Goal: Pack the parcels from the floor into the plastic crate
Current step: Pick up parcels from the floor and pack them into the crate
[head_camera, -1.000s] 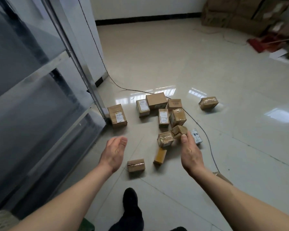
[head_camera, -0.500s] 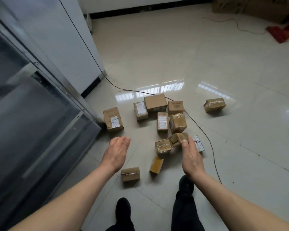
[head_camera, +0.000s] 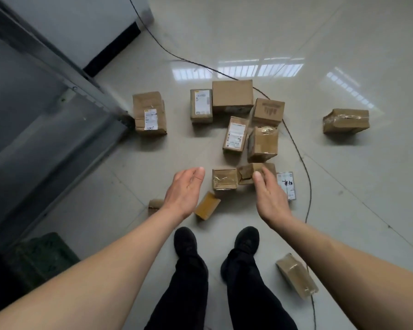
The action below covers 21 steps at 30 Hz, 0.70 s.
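Note:
Several brown cardboard parcels lie scattered on the tiled floor in front of my feet. The biggest parcel (head_camera: 232,95) sits at the back of the cluster, a labelled one (head_camera: 149,113) stands apart at the left, and a taped one (head_camera: 346,121) lies alone at the right. My left hand (head_camera: 185,192) hovers open, palm inward, above a small yellowish parcel (head_camera: 206,206). My right hand (head_camera: 270,195) is open too, its fingertips over a small crumpled parcel (head_camera: 247,173). Neither hand holds anything. A dark green plastic crate (head_camera: 42,254) shows at the lower left.
A grey glass-and-metal partition (head_camera: 41,110) fills the left side. A black cable (head_camera: 298,148) runs across the floor past the parcels. One more taped parcel (head_camera: 296,275) lies beside my right foot (head_camera: 246,239). A flat white labelled packet (head_camera: 287,185) lies right of my right hand.
I have stepped forward and tilted my view down; both feet and the crate now show. Both open hands have moved closer together and lower toward the near parcels.

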Motion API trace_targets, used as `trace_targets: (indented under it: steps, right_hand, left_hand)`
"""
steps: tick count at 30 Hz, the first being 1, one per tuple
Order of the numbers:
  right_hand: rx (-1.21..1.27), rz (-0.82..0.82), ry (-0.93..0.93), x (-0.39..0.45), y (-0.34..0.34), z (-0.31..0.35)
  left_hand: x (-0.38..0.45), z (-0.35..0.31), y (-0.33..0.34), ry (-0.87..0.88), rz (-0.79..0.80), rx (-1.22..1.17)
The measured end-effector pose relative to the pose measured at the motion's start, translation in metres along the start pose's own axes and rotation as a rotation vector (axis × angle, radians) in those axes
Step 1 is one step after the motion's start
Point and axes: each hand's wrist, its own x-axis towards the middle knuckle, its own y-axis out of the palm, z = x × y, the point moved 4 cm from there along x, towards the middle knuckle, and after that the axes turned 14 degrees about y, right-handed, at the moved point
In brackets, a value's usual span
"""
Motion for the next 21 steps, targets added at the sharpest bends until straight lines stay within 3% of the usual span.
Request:
trace_targets:
  steps: [11,17,21]
  right_hand:
    - [-0.063,0.097,0.137,0.207,0.144,-0.091]
    - [-0.041,0.135,0.167,0.270,0.194,-0.125]
    - [0.043,0.115,0.143,0.279,0.204,-0.130]
  left_hand:
    - [0.146,0.178,0.151,-0.165,0.081,-0.071]
    - [0.190,0.226,0.230,-0.192,0.146,-0.212]
    - [0.193,0.241,0.242,-0.269,0.068,-0.362]
